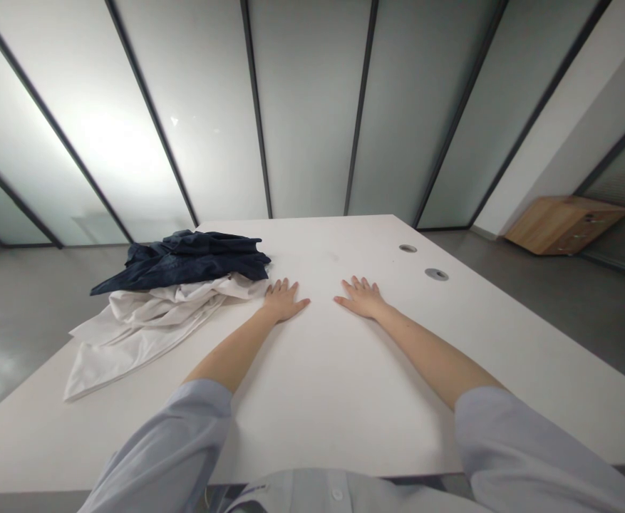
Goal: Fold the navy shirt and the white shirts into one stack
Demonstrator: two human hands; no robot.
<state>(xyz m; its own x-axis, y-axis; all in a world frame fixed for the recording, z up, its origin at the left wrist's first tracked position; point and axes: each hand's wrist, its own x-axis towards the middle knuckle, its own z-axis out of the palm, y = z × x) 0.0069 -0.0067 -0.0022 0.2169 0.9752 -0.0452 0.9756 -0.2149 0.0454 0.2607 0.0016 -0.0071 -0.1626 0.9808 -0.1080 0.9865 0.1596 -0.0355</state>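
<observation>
Lying beside the left hand (284,301), crumpled cloth (146,331)

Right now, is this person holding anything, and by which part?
Nothing is held: the left hand and right hand lie flat on the white table.

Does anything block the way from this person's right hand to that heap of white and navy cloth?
Yes: the left hand lies flat on the white table, directly between the right hand and the white cloth, almost at the cloth's edge. The navy cloth lies just beyond the white cloth.
</observation>
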